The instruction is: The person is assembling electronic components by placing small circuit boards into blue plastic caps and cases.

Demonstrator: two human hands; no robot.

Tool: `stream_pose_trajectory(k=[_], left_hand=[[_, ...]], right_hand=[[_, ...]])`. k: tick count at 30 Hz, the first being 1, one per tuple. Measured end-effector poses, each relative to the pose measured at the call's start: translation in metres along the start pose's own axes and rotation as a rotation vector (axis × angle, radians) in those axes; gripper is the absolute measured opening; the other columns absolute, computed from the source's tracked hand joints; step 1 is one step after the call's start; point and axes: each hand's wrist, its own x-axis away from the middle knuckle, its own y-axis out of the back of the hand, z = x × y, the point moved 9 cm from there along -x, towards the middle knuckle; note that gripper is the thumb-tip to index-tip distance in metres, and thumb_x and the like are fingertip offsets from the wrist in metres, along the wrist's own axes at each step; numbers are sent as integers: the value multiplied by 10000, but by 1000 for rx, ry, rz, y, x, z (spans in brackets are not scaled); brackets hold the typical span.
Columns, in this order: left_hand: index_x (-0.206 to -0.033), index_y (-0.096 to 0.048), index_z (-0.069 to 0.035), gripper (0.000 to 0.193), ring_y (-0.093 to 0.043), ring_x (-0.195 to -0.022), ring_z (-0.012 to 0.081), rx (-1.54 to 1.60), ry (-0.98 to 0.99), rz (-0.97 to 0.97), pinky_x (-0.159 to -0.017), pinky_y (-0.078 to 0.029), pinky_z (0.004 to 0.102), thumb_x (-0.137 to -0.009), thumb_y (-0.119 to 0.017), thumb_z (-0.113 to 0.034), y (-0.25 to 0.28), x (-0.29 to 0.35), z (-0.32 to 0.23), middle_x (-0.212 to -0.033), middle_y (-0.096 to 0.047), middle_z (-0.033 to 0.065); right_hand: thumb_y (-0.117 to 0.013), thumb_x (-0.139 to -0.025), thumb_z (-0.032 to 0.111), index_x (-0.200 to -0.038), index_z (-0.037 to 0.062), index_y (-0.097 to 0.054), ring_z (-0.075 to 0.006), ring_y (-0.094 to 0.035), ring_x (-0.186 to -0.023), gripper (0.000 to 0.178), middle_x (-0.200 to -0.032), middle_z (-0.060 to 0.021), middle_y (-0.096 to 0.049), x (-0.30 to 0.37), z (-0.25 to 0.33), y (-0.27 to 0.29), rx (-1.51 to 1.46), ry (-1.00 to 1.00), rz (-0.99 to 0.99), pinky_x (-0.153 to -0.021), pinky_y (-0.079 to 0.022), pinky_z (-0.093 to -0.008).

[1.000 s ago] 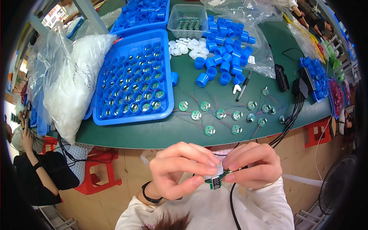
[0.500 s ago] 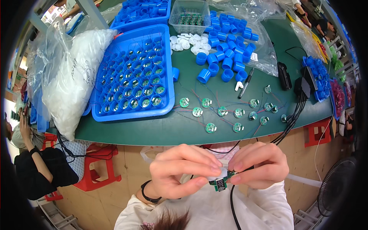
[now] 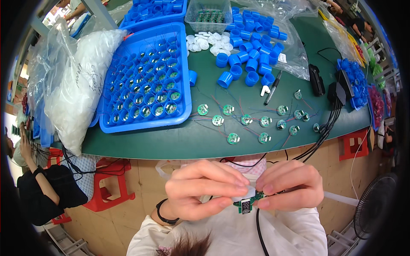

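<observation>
Close to my body, in front of the table edge, both hands meet over a small green circuit board point(image 3: 245, 206) with a black part on its face. My left hand point(image 3: 207, 184) is closed, pinching a white translucent piece point(image 3: 244, 196) against the board. From the other side, the fingertips of my right hand point(image 3: 292, 184) grip the board's right end. A black cable point(image 3: 259, 230) hangs just below; whether it joins the board is hidden. Beyond my hands, several round green boards point(image 3: 246, 120) with red and blue wires lie on the green table point(image 3: 171, 144).
At the left, a blue tray point(image 3: 188, 106) holds rows of blue cups with boards inside, beside a bag of white material point(image 3: 79, 85). Loose blue cups point(image 3: 252, 78), white discs point(image 3: 209, 42), a pen point(image 3: 273, 89) and a black hub with cables point(image 3: 337, 94) lie farther back. A fan point(image 3: 376, 205) stands right.
The view has shifted slightly, so the table's things sit a little left. Both hands keep their grip, and the board and white piece have turned slightly between the fingers.
</observation>
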Motion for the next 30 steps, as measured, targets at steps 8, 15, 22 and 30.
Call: stream_pose_trajectory(k=[8, 15, 22, 30], left_hand=[[-947, -661, 91, 220, -641, -879, 316, -12, 6, -8, -775, -558, 419, -729, -641, 107, -2, 2, 2, -945, -607, 176], [-918, -654, 97, 149, -632, -842, 319, -3, -23, 70, -714, -553, 402, -803, -614, 12, -4, -1, -1, -916, -589, 169], [-963, -655, 90, 235, -632, -888, 304, -22, -42, 53, -771, -546, 397, -732, -622, 115, -3, 2, -3, -959, -603, 165], [-971, -648, 87, 233, -632, -878, 317, -130, -53, 45, -750, -546, 398, -740, -624, 116, -2, 4, -6, -944, -607, 161]], right_hand=[[-672, -680, -106, -940, -118, -638, -299, -600, -801, 262, -1026, -206, -522, 2, 2, 1, -15, 54, -74, -670, -532, -365], [-725, -647, -89, -934, -68, -665, -248, -603, -799, 293, -1015, -167, -549, 6, -6, -3, -37, -72, -114, -668, -507, -315], [-765, -640, -49, -908, -2, -689, -196, -594, -783, 283, -957, -112, -580, 7, -9, -1, 47, -202, -172, -661, -481, -281], [-789, -608, -54, -860, 16, -684, -174, -574, -782, 281, -925, -87, -563, 10, -15, 2, 28, -289, -220, -651, -457, -262]])
